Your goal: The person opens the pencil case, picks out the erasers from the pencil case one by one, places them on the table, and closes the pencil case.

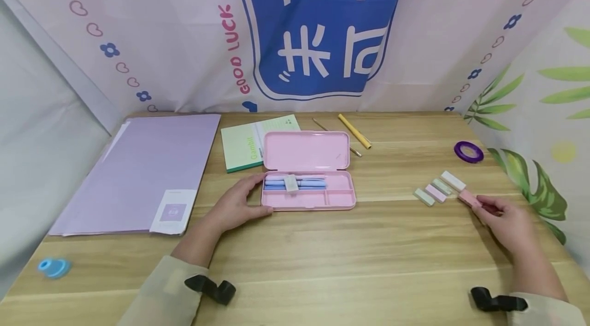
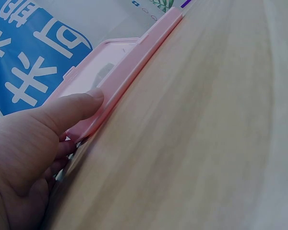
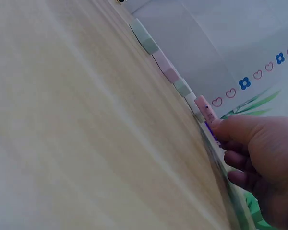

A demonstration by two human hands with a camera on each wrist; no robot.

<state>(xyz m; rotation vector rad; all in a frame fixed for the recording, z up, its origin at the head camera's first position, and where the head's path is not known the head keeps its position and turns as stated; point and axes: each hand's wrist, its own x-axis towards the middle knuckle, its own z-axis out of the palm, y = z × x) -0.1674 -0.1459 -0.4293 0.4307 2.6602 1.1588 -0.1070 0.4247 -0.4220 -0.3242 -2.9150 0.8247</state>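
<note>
Pink eraser sits at the right end of a row of four small blocks on the wooden table, right of the open pencil case. Right hand has thumb and fingertips pinched on its near end; in the right wrist view the eraser is half hidden by the thumb, so contact on the far side is probably there but not confirmed. Left hand rests against the case's left front corner, thumb flat on the rim, fingers loosely around the edge, steadying rather than clamping.

Handling, my read: eraser is light, small, slightly rubbery, so not slippery and not fragile. Best held across its long sides near the middle. Case is thin hard plastic, light, likely to slide on the wood if bumped, hence the steadying hand.

Around: white, green, lilac and pale green erasers just beside the pink one, close enough to get knocked. Purple tape roll further back. Blue pens fill the case's long slot. Notebook, yellow pen, purple folder well apart.
</note>
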